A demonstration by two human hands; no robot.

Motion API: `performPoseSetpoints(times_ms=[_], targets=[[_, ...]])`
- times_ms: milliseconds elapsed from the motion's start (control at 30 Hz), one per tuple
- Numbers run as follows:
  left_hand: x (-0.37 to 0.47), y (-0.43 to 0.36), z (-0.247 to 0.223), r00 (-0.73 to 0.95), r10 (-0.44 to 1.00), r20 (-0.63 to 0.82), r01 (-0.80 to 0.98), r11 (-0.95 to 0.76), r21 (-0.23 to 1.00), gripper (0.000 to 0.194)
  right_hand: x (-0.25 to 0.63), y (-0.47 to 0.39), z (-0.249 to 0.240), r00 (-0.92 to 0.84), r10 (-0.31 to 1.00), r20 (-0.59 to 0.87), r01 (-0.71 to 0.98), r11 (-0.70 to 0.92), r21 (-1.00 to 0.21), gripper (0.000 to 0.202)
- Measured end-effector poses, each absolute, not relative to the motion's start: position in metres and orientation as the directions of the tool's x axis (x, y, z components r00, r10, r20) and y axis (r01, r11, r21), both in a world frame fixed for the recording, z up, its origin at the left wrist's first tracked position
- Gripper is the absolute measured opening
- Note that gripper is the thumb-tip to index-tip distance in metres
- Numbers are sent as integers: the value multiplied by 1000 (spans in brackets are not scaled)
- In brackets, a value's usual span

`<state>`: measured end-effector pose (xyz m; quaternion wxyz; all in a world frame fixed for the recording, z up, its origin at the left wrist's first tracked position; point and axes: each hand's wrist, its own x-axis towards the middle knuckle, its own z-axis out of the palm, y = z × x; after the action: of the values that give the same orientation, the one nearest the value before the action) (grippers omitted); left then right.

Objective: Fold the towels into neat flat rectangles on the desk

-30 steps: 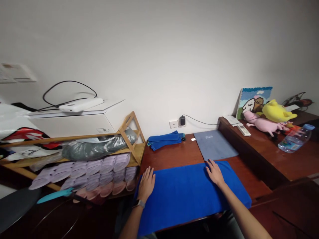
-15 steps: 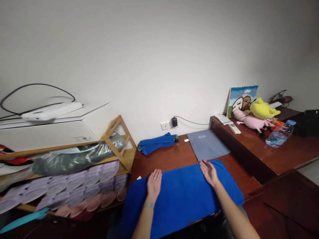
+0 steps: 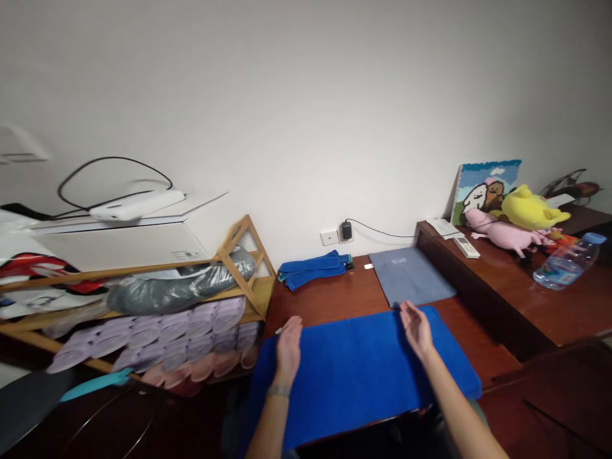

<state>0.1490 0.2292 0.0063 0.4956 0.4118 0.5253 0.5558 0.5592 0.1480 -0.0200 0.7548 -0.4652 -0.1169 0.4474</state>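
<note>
A bright blue towel [image 3: 354, 376] lies spread over the front of the reddish-brown table [image 3: 329, 306] and hangs past its near edge. Over the towel's left part is my left hand [image 3: 289, 349], fingers stretched out and nothing in it, with a band on the wrist. My right hand [image 3: 417, 330] is at the towel's far right part, palm turned inward, fingers extended, also holding nothing. Whether either hand touches the cloth is hard to tell. Behind them are a folded blue cloth [image 3: 313, 269] on the left and a flat grey-blue mat [image 3: 411, 275] on the right.
At the left, a wooden rack [image 3: 261, 296] holds slippers [image 3: 172, 328] and a white box [image 3: 129, 245]. On the raised surface at right are a plastic bottle [image 3: 567, 264], a remote [image 3: 466, 247] and plush toys [image 3: 530, 209]. A black plug [image 3: 346, 230] sits in the wall.
The whole view has shifted, with the scene now further right in the picture. My left hand has moved left relative to the towel and turned more edge-on. Both hands remain unfilled.
</note>
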Motion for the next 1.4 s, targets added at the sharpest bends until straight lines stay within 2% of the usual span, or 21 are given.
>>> performPoseSetpoints(times_ms=[33,100,167,200,267,400,500,600,700,767,800,867,900,967,1000,1067,1133,1200,1300,1400], targets=[[170,222,5,-102,990,-98,-187,78,979,62,527,152,-21,476,844,-248,-649,147,-747,40],[210,211,1,116,951,-285,-510,303,805,57,469,159,-23,253,926,-281,-760,10,-649,37],[233,206,1,198,893,-405,-611,436,661,55,435,163,-27,130,934,-334,-804,-98,-587,32],[233,206,2,192,877,-441,-622,456,636,55,431,164,-29,116,925,-362,-816,-118,-565,29],[212,209,7,118,878,-463,-615,431,660,52,451,163,-34,161,900,-406,-836,-94,-540,24],[118,221,22,-116,890,-441,-561,308,768,38,553,149,-37,396,803,-446,-803,67,-593,20],[68,231,28,-253,896,-364,-449,225,865,26,622,137,-29,573,701,-425,-695,141,-705,17],[60,236,28,-332,919,-213,-259,129,957,30,649,134,-21,687,650,-325,-514,119,-850,22],[85,231,22,-310,950,-39,-21,34,999,39,628,134,-16,721,648,-245,-391,89,-916,31],[116,219,16,-219,975,38,103,-16,995,39,587,130,-15,685,720,-113,-217,53,-975,40],[136,211,12,-138,988,73,165,-49,985,38,559,128,-15,607,795,1,-45,36,-998,47],[176,195,3,111,983,149,348,-179,920,38,500,122,-13,301,934,194,309,97,-946,57],[195,187,-2,274,946,171,460,-285,841,41,472,121,-13,122,968,220,403,154,-902,58],[220,178,-11,449,880,153,534,-401,744,45,431,122,-14,-99,972,215,456,236,-858,58],[224,178,-14,454,879,146,529,-398,750,45,422,126,-16,-126,972,198,439,234,-867,58],[212,185,-18,322,936,142,460,-286,841,42,428,135,-21,-15,991,134,317,132,-939,61],[178,200,-17,145,981,129,407,-178,896,40,464,145,-26,210,978,-7,16,-11,-1000,62],[136,219,-12,-33,994,105,341,-87,936,39,520,149,-29,388,900,-195,-346,-54,-937,54],[82,242,-2,-220,974,57,219,-7,976,33,609,142,-25,547,779,-308,-496,6,-868,28],[58,255,5,-279,959,54,188,0,982,27,668,131,-20,676,659,-329,-486,63,-872,18]])
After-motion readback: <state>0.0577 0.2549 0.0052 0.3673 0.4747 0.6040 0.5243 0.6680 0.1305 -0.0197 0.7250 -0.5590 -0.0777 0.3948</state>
